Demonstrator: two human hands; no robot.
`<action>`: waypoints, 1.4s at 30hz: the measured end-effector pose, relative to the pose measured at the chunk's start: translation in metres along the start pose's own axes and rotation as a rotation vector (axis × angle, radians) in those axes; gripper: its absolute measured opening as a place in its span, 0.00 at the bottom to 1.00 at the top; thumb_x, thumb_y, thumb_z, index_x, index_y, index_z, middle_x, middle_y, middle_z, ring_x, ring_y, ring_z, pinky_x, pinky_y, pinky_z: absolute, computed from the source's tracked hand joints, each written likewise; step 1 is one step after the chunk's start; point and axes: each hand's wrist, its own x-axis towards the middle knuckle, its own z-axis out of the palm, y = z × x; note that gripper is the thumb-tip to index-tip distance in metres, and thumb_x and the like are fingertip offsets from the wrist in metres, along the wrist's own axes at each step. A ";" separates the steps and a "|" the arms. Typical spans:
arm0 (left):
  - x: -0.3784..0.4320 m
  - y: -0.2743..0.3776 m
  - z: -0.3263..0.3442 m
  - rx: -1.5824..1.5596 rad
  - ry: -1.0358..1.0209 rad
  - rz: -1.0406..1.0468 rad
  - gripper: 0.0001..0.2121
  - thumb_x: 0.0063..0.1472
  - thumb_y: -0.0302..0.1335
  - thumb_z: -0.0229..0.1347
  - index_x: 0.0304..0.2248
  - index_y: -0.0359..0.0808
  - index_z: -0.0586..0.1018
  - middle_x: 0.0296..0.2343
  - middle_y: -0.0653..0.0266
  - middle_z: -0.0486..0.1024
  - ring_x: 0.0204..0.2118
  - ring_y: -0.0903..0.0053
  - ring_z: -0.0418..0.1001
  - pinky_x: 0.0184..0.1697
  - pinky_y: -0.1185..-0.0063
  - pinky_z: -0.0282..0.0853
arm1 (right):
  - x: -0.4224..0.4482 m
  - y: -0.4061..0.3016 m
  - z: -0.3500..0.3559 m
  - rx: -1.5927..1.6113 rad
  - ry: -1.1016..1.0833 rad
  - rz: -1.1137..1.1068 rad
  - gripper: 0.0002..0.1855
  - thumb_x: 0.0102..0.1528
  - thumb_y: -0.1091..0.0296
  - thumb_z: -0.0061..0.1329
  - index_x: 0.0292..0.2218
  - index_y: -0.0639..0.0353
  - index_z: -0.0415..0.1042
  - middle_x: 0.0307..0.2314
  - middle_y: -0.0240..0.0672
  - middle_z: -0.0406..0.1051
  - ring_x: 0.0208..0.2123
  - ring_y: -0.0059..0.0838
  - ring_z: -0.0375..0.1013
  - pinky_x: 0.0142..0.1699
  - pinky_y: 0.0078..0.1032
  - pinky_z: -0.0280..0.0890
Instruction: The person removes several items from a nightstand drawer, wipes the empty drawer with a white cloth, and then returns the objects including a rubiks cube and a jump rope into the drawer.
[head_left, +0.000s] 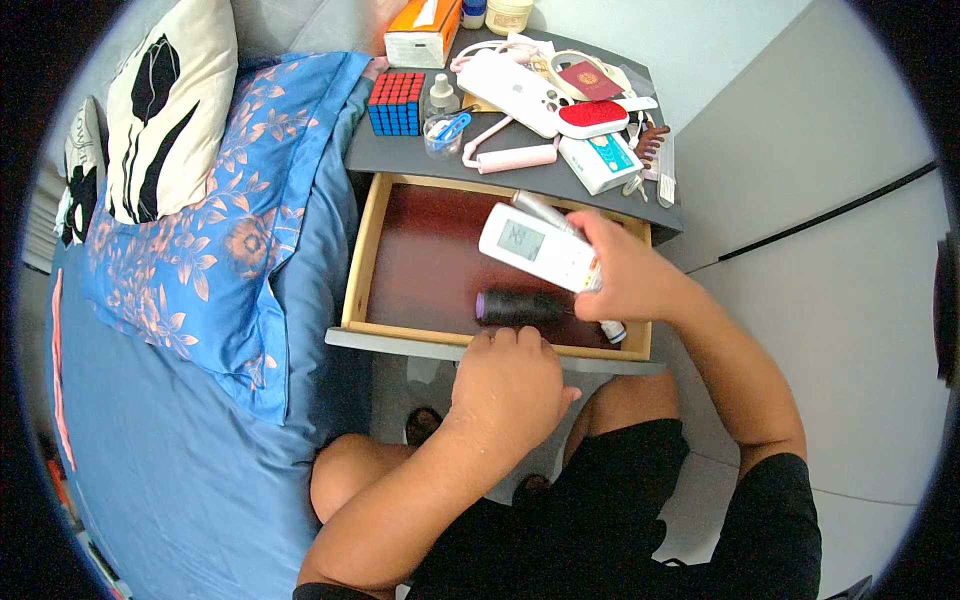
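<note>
An open drawer (427, 247) of pale wood with a dark red bottom stands before me. My left hand (510, 379) rests with its fingers hooked over the drawer's grey front edge. Over the right side of the drawer, my right hand (626, 270) grips a white remote control (536, 247) with a small display, tilted down to the right. A silvery cylinder (541, 210) lies behind the remote, partly hidden; whether my hand touches it I cannot tell. Below the remote lies a black roll or brush with a purple end (521, 307). A small white tube (613, 331) sits in the front right corner.
On the grey nightstand top (375, 154) are a puzzle cube (396, 105), a tissue box (424, 34), a white phone-shaped case (517, 90), a red-faced brush (592, 118), a dark red booklet (590, 80) and a pink rod (517, 159). A bed with a blue pillow (247, 240) flanks the left.
</note>
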 end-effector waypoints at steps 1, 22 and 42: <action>0.000 0.000 0.000 0.004 0.004 -0.004 0.26 0.62 0.52 0.64 0.41 0.33 0.84 0.37 0.58 0.81 0.43 0.61 0.81 0.46 0.64 0.77 | 0.003 -0.008 -0.010 -0.001 0.002 -0.005 0.48 0.44 0.62 0.64 0.63 0.68 0.61 0.52 0.57 0.73 0.55 0.50 0.75 0.62 0.37 0.68; -0.002 0.004 0.003 0.008 0.021 -0.002 0.26 0.64 0.52 0.63 0.43 0.32 0.84 0.38 0.55 0.81 0.43 0.58 0.82 0.48 0.62 0.78 | 0.174 0.014 -0.106 -0.801 0.418 0.177 0.48 0.55 0.31 0.58 0.68 0.51 0.71 0.62 0.53 0.71 0.65 0.56 0.69 0.67 0.54 0.65; -0.001 0.003 -0.005 -0.026 0.034 -0.014 0.25 0.64 0.51 0.63 0.39 0.33 0.85 0.36 0.55 0.83 0.43 0.59 0.82 0.48 0.64 0.78 | -0.006 0.000 -0.025 0.170 0.068 0.102 0.24 0.53 0.65 0.69 0.49 0.61 0.78 0.41 0.40 0.82 0.44 0.32 0.82 0.52 0.33 0.76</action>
